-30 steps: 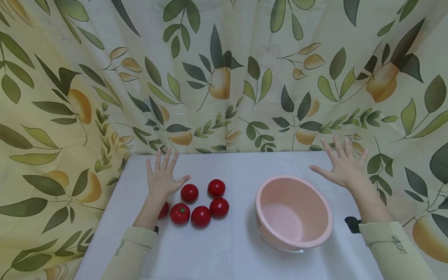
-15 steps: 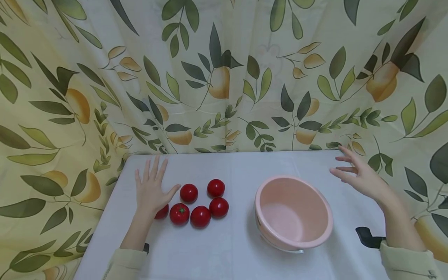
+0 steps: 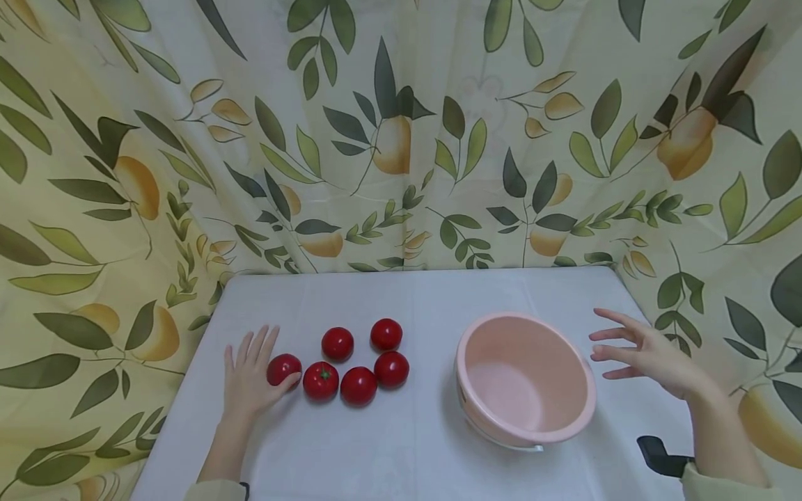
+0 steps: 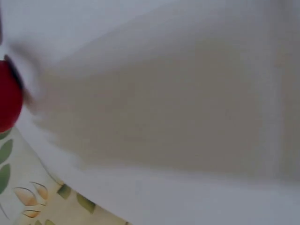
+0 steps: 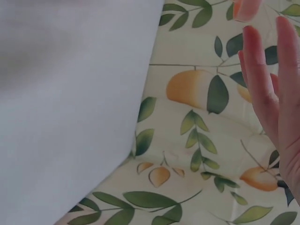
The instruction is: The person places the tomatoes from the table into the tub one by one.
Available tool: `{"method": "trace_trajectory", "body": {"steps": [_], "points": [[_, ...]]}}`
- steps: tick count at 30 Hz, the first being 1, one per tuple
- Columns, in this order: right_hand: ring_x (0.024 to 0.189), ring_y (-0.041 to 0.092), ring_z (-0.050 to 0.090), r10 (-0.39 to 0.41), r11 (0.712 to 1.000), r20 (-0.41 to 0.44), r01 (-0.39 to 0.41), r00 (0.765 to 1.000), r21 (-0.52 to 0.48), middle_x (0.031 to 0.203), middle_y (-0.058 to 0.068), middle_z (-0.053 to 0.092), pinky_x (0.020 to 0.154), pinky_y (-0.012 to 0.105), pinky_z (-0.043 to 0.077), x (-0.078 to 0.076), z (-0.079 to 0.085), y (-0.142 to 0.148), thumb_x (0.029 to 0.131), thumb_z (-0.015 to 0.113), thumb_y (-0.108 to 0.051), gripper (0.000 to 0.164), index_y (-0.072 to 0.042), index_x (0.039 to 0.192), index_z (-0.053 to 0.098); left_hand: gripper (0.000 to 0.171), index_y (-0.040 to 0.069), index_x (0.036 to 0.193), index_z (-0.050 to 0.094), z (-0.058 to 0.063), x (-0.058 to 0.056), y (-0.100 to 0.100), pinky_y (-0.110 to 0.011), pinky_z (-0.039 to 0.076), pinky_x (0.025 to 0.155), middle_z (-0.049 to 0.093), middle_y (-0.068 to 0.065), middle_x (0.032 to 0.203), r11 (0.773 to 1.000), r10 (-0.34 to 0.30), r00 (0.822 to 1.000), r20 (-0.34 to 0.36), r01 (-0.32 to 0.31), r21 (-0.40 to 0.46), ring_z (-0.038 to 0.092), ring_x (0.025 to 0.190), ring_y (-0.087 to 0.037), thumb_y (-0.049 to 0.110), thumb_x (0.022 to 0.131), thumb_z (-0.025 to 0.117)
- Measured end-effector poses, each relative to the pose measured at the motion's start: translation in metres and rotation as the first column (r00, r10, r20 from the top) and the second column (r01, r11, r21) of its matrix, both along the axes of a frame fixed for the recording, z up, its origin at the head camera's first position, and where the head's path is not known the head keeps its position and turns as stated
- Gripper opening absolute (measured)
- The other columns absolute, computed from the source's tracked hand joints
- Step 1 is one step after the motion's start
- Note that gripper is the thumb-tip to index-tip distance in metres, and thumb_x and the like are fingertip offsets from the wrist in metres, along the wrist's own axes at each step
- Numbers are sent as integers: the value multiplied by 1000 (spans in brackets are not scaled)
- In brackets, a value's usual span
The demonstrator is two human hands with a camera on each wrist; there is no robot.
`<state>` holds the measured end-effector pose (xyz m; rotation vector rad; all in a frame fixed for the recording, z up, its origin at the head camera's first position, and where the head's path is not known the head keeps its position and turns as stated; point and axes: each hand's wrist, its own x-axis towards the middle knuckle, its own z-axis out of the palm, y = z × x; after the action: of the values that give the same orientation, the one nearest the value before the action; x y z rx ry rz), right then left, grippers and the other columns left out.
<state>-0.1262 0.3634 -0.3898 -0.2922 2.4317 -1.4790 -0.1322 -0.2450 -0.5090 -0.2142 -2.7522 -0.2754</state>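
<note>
Several red tomatoes lie in a loose group on the left half of the white table. At the leftmost tomato (image 3: 283, 369), my left hand (image 3: 247, 379) has its fingers extended along the far-left side, and the thumb overlaps its near edge. In the left wrist view, part of a red tomato (image 4: 8, 96) shows at the left edge. A tomato with a green stem (image 3: 321, 381) sits just right of the thumb. My right hand (image 3: 658, 358) hovers to the right of a pink bucket (image 3: 526, 376), fingers spread and relaxed, holding nothing. In the right wrist view its fingers (image 5: 258, 70) point upward.
The bucket stands upright with its inside bare and a white handle (image 3: 532, 449) lowered at the front. A leaf-and-fruit patterned curtain (image 3: 401, 139) hangs behind and beside the white table (image 3: 413, 452).
My left hand has come down and nearer, from above the tomatoes to beside the leftmost one, which now shows more. My right hand has lowered and turned, its fingers now pointing left toward the bucket.
</note>
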Motion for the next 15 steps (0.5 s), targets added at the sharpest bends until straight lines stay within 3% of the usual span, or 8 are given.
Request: {"method": "trace_trajectory", "body": {"steps": [3,9,12,15], "points": [[86,9,64,-14,1000,40,14,999,10,101,-18,58,65,37,54,1,-4,-1,90,56,-9,64,-16,144,22,94,16,141,28,-9,3,-5,-64,11,100,33,-15,140,1000,18,999,41,-18,-1,24,128,-38,50,64,71],[85,11,65,-51,998,99,47,994,42,108,10,59,64,38,54,2,-9,-2,89,58,-13,64,-11,143,23,95,16,140,29,-25,9,-13,-65,12,99,37,-16,137,999,54,992,117,-53,-14,28,125,-39,52,64,72],[85,11,64,-35,999,131,32,991,29,106,13,58,65,39,54,1,-11,-1,89,58,-13,61,-17,142,28,93,15,139,30,-32,12,-16,-66,13,98,39,-17,135,998,63,988,144,-63,-8,30,124,-39,52,64,71],[84,13,64,2,1000,170,-1,985,-10,101,8,59,66,40,54,0,-14,0,89,57,-12,55,-34,135,35,93,15,140,30,-37,13,-17,-66,13,98,41,-17,134,997,71,983,167,-73,4,31,123,-41,52,65,72]]}}
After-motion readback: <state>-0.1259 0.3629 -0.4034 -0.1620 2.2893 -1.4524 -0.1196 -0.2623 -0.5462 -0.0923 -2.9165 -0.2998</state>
